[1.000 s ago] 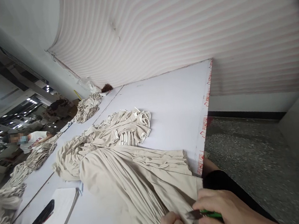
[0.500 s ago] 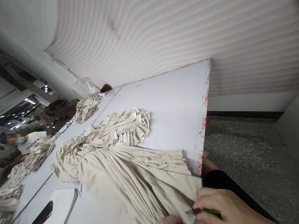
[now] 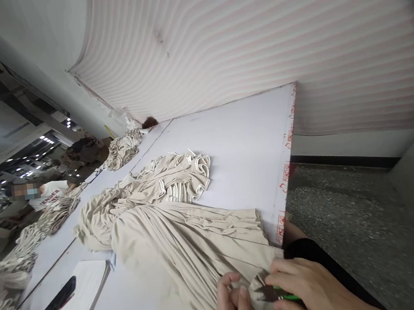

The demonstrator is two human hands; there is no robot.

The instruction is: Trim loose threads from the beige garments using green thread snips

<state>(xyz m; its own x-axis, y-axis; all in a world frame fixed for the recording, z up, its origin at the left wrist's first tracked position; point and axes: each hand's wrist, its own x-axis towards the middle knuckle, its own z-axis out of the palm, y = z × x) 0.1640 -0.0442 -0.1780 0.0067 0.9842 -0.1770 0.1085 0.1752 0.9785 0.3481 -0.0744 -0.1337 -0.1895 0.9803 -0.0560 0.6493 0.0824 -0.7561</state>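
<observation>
My right hand point(image 3: 302, 286) is closed around thread snips point(image 3: 271, 294) with dark blades and a green handle. The blades point left, towards my left hand. My left hand point(image 3: 233, 305) has its fingers curled in against the thumb, at a raised fold of beige cloth point(image 3: 188, 248). Exactly how the fingertips grip the fold is partly hidden. This cloth lies in long gathered folds along the near part of the table. Behind it is a heap of beige pieces with white edging point(image 3: 187, 177).
The white table point(image 3: 243, 140) ends at a right edge with red-printed tape. A dark phone point(image 3: 58, 300) rests on a paper pad point(image 3: 84, 303) at left. More cloth piles point(image 3: 121, 150) line the table. A masked person point(image 3: 51, 194) is across at far left.
My left fingers have lifted and uncurled somewhat from a tighter fist. A fold of cloth now stands up beside the snips, whose blades show more fully. The view has shifted slightly.
</observation>
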